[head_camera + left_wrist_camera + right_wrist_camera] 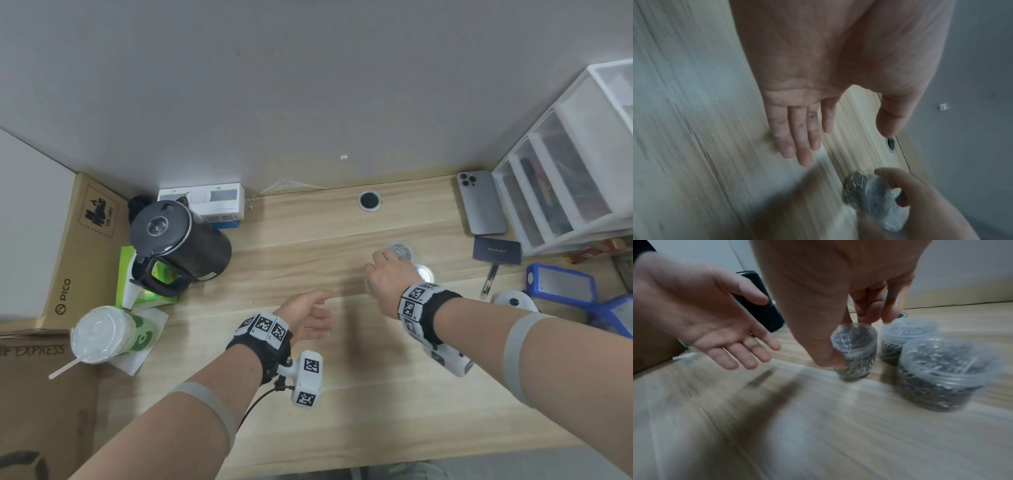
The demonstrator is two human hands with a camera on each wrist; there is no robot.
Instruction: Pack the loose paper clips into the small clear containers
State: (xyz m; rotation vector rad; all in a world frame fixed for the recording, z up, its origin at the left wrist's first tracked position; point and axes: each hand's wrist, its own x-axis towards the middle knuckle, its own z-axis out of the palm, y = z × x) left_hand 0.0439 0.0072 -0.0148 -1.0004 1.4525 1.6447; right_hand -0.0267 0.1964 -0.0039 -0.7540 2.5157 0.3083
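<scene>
A person's right hand (385,277) grips a small clear round plastic container (854,352) of silver paper clips on the pale wooden desk (308,240).
Head view: left hand (308,315) hovers empty, fingers spread. Left wrist view: blurred, the palm bare. Right wrist view: thumb and fingers clasp the lidded container's sides; two more stand beside it. It likely feels rigid, smooth and weighty; hold the sides.

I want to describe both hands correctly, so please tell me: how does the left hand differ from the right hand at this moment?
The left hand is open with straight fingers, while the right hand has a grip on a small clear plastic container full of paper clips. The left hand holds nothing and hangs over the wooden desk; the right hand is beside two more such containers. Both wear black wrist straps with white marker blocks.
</scene>
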